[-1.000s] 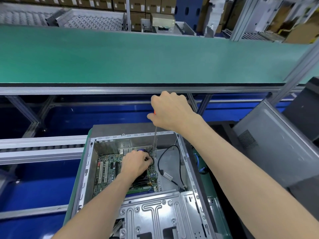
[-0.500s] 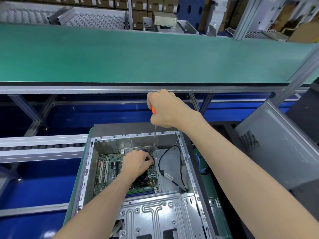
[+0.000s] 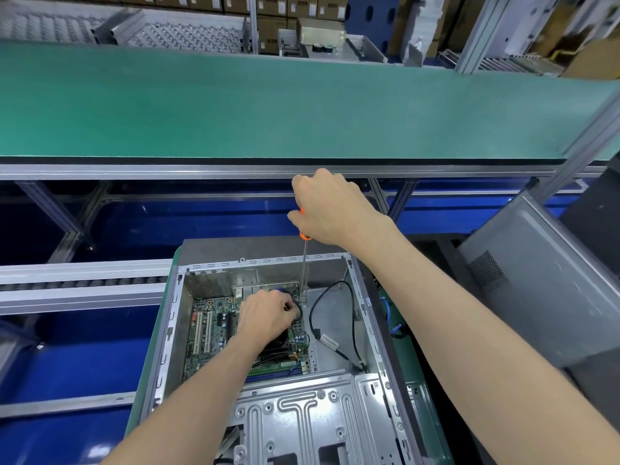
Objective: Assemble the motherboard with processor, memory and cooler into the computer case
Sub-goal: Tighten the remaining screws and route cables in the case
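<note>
An open grey computer case (image 3: 364, 298) lies on its side in front of me. A green motherboard (image 3: 208, 330) sits on its floor at the left. My left hand (image 3: 268, 313) rests curled on the black cooler (image 3: 278, 345) in the board's middle, its fingertips at a black cable by the cooler's far right corner. My right hand (image 3: 332, 209) grips the orange handle of a long screwdriver (image 3: 304, 273) above the case. The steel shaft runs straight down to the board's far right corner.
A black cable with a white connector (image 3: 327, 340) loops over the bare case floor to the right of the board. A metal drive cage (image 3: 302, 421) fills the near part of the case. A grey side panel (image 3: 536, 290) leans at the right. A green bench (image 3: 268, 105) spans beyond.
My right hand has shifted slightly on the screwdriver handle, which stays upright over the same corner. My left hand has stayed on the cooler.
</note>
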